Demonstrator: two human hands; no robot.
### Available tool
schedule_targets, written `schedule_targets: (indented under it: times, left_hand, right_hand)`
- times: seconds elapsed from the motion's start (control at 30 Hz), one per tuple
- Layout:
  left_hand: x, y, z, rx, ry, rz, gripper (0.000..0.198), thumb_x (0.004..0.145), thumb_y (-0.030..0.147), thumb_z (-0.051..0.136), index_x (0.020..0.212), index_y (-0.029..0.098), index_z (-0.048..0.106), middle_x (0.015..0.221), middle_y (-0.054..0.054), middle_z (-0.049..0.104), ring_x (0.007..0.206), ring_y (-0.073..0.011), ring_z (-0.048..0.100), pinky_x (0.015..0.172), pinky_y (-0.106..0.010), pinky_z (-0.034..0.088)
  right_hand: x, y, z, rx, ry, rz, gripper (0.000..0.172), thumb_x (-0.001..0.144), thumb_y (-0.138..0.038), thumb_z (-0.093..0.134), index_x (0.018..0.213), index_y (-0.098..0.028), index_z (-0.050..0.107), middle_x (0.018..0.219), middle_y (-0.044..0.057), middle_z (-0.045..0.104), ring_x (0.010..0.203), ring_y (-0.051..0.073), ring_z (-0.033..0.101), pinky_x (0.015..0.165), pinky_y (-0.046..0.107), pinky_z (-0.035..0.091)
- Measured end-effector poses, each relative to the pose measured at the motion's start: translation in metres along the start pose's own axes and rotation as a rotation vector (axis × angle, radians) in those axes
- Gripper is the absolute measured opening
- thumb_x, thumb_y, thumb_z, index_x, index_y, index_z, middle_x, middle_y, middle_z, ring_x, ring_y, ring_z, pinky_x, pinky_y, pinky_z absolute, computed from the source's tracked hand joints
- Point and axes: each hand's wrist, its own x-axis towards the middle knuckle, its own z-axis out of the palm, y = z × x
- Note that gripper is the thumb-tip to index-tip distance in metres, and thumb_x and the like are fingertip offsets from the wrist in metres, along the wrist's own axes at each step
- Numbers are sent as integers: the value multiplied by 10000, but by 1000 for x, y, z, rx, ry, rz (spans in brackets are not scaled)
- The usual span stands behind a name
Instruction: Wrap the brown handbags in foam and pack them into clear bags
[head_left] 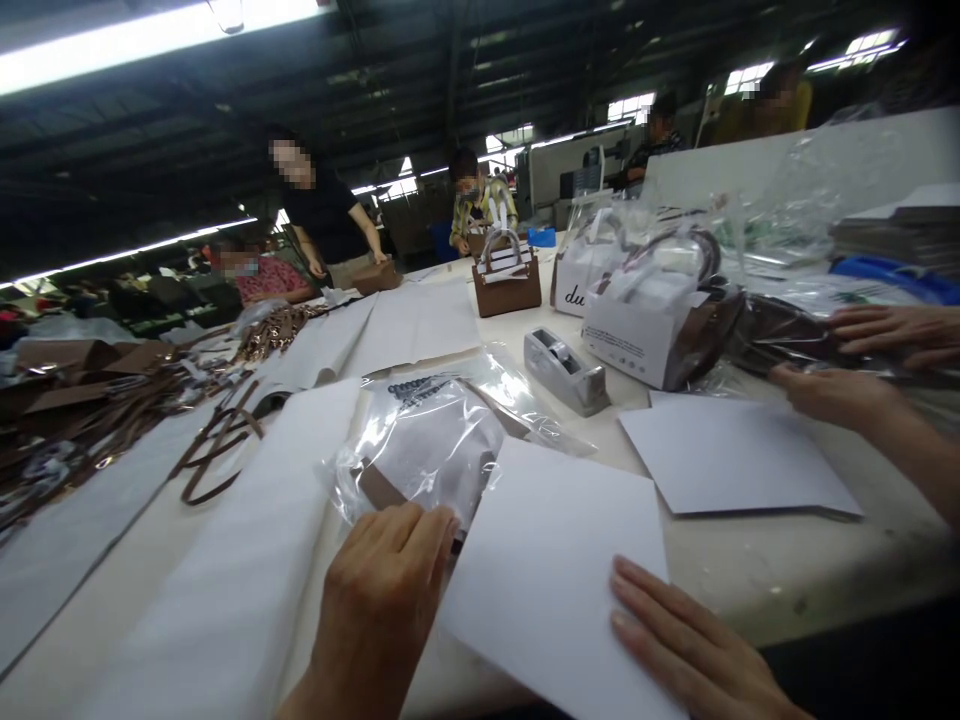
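A worker's left hand (386, 580) rests knuckles-up, fingers curled against a clear plastic bag (420, 450) holding a paper-wrapped brown item, on the worktop (750, 570). The right hand (690, 640) lies open and flat, gripping nothing, pinning a white card sheet (555, 570) just beside the bag. The slick film could slide or the card crease under pressure. Farther back, another bag (660, 280) holds a boxed handbag; a tape dispenser (566, 370) stands between.
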Motion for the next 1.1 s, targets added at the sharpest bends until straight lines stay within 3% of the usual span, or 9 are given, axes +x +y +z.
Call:
schedule_targets:
  times: [0.13,0.23,0.37,0.43,0.6,0.7,0.8,0.93,1.1]
  left_hand:
    - [0,2,1,-11,3,73,135,845,167,476,759,185,579,597,10,480,580,-131,452,592,-266,377]
    - [1,8,5,-40,-2,146,137,832,113,460,836,185,576,616,9,504,610,-135,483,672,-290,424]
    - [1,14,15,-126,17,143,147,827,106,472,914,187,560,688,8,557,687,-133,543,842,-344,443]
    - [-1,11,22,-216,-7,90,139,839,151,474,943,198,553,844,-24,591,817,-146,571,850,-309,458]
    - [-17,-18,55,-236,-33,-34,265,853,357,448,1055,196,507,1170,-94,523,1061,-221,526,904,-366,455]
    - [-27,-37,78,-145,-47,61,460,796,467,507,1159,187,463,1194,-124,522,1068,-273,522,899,-447,442]
    - [-30,-43,88,-69,-25,135,554,754,512,537,1194,186,450,1186,-134,538,1052,-289,529,898,-465,427]
    - [-24,-26,76,21,39,94,533,779,500,491,1199,176,454,1211,-156,527,1036,-321,535,963,-565,309]
    - [-19,15,54,-53,234,170,380,749,312,606,1101,190,533,1221,-146,521,1083,-308,516,996,-560,291]
  right_hand:
    - [53,5,23,-12,42,-84,432,874,-104,396,1303,-135,432,1244,127,503,1224,277,380,947,426,452]
    - [100,-4,61,-11,111,-107,349,858,-96,409,1184,-68,530,1187,171,539,1228,297,371,941,443,449]
    - [152,-21,114,-83,159,-139,288,860,-131,382,1037,-54,595,1079,182,596,1154,286,463,918,442,459]
    - [162,-27,120,-143,149,-142,303,877,-153,346,1049,-83,586,1098,156,591,1144,269,472,908,443,463]
    - [122,-9,58,-58,-21,-161,244,884,-224,432,1037,-103,578,1126,86,585,1132,168,481,987,279,414]
    - [71,38,4,-157,-67,-91,295,834,-261,543,1083,-104,561,1118,97,591,1135,173,483,999,296,398]
    - [20,106,-30,-477,-301,160,506,785,-249,600,1255,-133,453,1302,160,435,1233,300,366,982,528,343]
    - [-14,169,-39,-534,-429,188,298,818,-144,511,1111,-154,568,1153,120,574,1091,260,526,889,449,458]
    - [10,162,-57,-526,-350,156,278,875,-105,370,1001,-150,614,1010,83,646,950,187,606,852,330,485]
